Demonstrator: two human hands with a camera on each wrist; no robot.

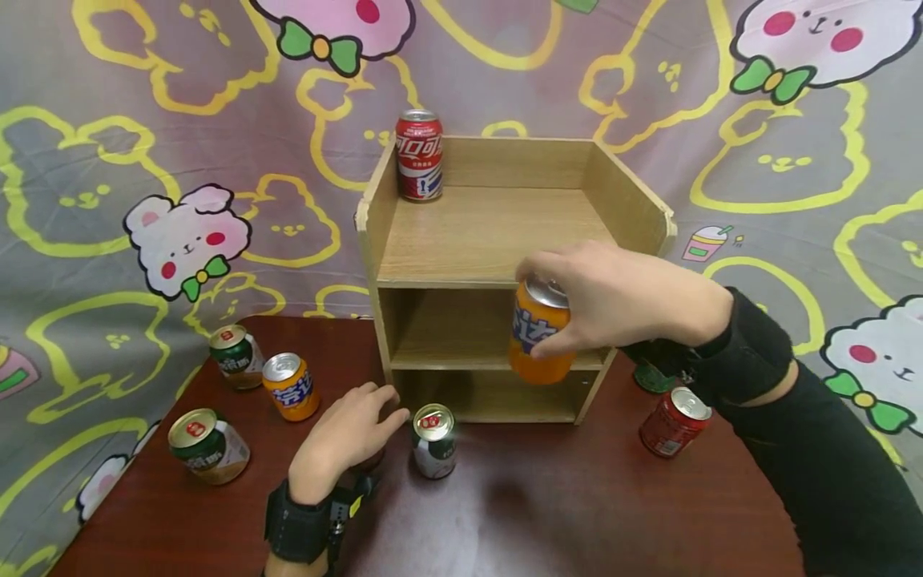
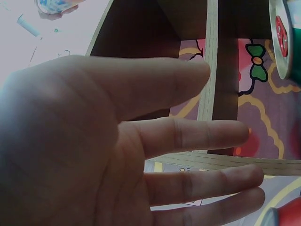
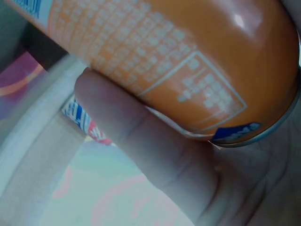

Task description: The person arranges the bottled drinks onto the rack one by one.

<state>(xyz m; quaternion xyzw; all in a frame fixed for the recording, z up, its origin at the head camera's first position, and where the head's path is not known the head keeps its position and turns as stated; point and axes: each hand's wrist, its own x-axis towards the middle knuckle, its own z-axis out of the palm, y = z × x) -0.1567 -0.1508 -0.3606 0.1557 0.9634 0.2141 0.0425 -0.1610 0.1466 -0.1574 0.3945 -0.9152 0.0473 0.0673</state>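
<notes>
Right fingers (image 3: 141, 127) pinch an orange can (image 1: 535, 319), left fingers (image 2: 188, 135) spread; one red can (image 1: 420, 156) is shelved at eleven o'clock, perhaps seven others (image 1: 435, 449) not yet.

Gripped by the right hand (image 1: 606, 296), an orange can (image 1: 530, 330) with blue-and-white lettering hangs top up before the shelf's (image 1: 497, 228) right half; a red-tabbed green can (image 1: 435, 458) stands before its left, the left hand (image 1: 349, 429) near.

Centre frame, a shelf unit (image 1: 497, 228) stands on the bench (image 1: 613, 513), a Coca-Cola can (image 1: 420, 160) in its top's back left corner, a Fanta can (image 1: 532, 361) in the right grip (image 1: 609, 292) before it; another Fanta can (image 1: 292, 397) stands frame left.
</notes>
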